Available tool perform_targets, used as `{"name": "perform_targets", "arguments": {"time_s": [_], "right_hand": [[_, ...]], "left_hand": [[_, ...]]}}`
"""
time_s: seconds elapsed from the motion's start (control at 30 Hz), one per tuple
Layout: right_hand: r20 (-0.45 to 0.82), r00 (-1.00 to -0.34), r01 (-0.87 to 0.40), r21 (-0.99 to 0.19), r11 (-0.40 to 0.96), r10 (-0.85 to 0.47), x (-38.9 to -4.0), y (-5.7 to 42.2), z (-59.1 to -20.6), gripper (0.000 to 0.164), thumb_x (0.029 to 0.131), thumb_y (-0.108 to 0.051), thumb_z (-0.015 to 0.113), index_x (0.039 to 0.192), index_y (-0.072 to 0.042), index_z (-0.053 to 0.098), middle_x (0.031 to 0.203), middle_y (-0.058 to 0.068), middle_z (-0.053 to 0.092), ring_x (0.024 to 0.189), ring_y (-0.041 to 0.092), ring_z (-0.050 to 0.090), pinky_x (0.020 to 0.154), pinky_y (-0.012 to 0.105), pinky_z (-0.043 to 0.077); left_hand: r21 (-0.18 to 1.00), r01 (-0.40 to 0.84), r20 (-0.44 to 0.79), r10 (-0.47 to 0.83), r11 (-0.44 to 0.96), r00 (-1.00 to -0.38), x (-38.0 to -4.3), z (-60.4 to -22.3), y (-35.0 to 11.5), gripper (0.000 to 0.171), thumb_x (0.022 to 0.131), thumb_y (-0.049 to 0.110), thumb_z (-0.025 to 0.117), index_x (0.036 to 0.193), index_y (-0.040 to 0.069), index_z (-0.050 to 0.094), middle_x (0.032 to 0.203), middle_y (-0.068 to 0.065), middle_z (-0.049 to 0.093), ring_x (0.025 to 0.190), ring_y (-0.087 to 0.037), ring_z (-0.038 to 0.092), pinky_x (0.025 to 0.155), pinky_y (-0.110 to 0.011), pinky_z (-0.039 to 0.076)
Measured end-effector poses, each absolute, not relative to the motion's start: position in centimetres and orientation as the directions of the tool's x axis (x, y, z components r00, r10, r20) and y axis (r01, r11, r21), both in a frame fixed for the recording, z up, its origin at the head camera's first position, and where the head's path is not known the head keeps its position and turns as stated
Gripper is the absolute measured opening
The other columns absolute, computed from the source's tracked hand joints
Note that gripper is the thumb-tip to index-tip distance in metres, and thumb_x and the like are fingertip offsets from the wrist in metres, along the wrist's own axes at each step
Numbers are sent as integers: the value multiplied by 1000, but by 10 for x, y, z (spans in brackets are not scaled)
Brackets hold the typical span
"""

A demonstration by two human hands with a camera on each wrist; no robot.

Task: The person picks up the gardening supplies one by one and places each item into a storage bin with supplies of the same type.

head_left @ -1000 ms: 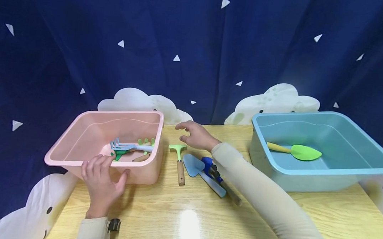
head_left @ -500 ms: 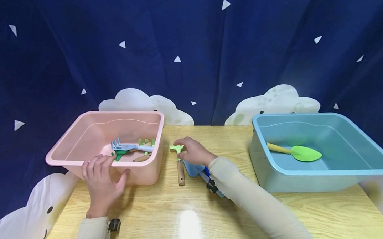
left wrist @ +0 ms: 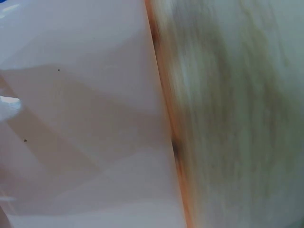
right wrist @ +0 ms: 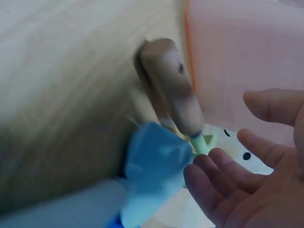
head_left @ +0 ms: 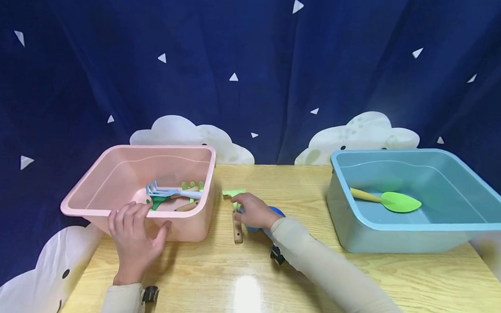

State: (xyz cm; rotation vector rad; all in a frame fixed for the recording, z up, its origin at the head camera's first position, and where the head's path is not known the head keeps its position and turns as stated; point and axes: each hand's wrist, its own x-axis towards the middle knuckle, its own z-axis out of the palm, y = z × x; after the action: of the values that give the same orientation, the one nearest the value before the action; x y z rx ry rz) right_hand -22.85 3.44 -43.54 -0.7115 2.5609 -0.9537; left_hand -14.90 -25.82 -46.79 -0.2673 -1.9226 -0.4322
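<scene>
My left hand [head_left: 135, 245] holds the near rim of the pink bin [head_left: 84, 212], fingers over the edge and thumb against the outside wall. Beside that bin, a small light-green hoe with a wooden handle [head_left: 237, 231] lies on the table. My right hand [head_left: 256, 212] is over its neck, partly hiding it. In the right wrist view the thumb and fingers [right wrist: 221, 183] are spread apart, fingertips right by the neck below the wooden handle [right wrist: 171, 85]. A light-blue trowel [right wrist: 154, 166] lies alongside, mostly covered by the right hand and sleeve in the head view.
A light-blue hand fork [head_left: 181, 193] and several green-headed, wooden-handled tools lie in the pink bin. A blue bin [head_left: 424, 225] at right holds a green trowel [head_left: 399, 202] with a yellow handle. Under my right forearm shows a blue-headed tool [head_left: 278, 211]. A dark blue curtain [head_left: 252, 105] hangs behind.
My right hand has come down and nearer to me, from above the hoe's head to its neck. My left hand has stayed on the pink bin's rim.
</scene>
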Motion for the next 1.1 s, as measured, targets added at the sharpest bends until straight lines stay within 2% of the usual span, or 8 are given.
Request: {"name": "perform_targets", "arguments": {"time_s": [0.1,0.33,0.4,0.8,1.1], "right_hand": [[-119,-845,-330,-650,685,-521,-226,30,-444,45,95,-13,58,139,-1,52,141,19,54,128,32,54,108,47,44],[-142,-905,-265,-549,793,-401,-224,22,-463,49,89,-17,64,136,-8,53,126,17,57,102,25,57,90,40,50],[-146,-911,-251,-549,797,-386,-224,21,-466,51,86,-17,67,136,-10,53,125,16,57,101,24,57,87,41,50],[-153,-921,-225,-544,809,-359,-226,17,-474,60,83,-30,76,136,-17,51,122,12,58,107,26,58,87,42,51],[-125,-923,-236,-560,794,-363,-227,26,-476,57,82,-18,70,136,-14,52,121,12,58,106,26,56,90,41,48]], "left_hand": [[174,380,925,-17,908,-381,-149,-467,-258,57,80,47,63,111,-1,62,106,-21,60,110,-40,49,119,-45,17],[183,386,925,-25,904,-379,-150,-467,-258,56,78,45,64,110,-1,62,106,-21,60,110,-40,49,118,-45,16],[183,385,924,-24,904,-383,-150,-467,-259,56,78,45,64,111,-1,63,106,-21,60,110,-40,49,119,-45,16],[189,387,920,-25,902,-390,-151,-466,-259,55,76,42,65,111,-1,63,106,-21,60,111,-40,49,118,-47,17],[185,383,919,-21,905,-393,-149,-468,-260,57,77,44,64,111,-1,63,107,-21,60,111,-40,49,119,-47,16]]}}
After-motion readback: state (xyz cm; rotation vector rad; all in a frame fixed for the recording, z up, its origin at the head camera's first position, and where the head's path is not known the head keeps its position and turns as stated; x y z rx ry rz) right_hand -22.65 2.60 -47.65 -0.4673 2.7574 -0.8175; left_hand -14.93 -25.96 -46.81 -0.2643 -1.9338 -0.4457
